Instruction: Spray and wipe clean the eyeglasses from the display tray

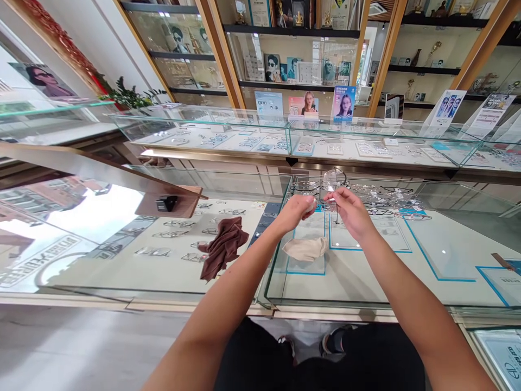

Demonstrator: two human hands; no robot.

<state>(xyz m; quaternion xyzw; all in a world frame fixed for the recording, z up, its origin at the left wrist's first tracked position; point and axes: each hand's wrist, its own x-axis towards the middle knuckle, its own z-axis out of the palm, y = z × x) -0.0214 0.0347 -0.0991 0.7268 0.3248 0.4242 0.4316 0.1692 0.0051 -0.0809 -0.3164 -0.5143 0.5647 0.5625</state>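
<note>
Above the glass counter, my right hand (353, 213) is closed in a pinch on a pair of thin-framed eyeglasses (335, 179). One lens stands up above my fingertips, and a temple hangs down below them. Close by on the left, my left hand (296, 213) is curled shut, with a small pale bit showing at its fingers; I cannot make out what it is. A crumpled beige cloth (305, 248) lies on the glass below both hands. Farther left rests a bunched brown cloth (225, 244).
Rows of eyeglasses (376, 198) sit in the case beyond my hands. Blue-edged panels (442, 252) lie to the right. A wooden ledge bearing a small black box (166, 203) juts in from the left. Behind runs another glass showcase (228, 125) with standing cards.
</note>
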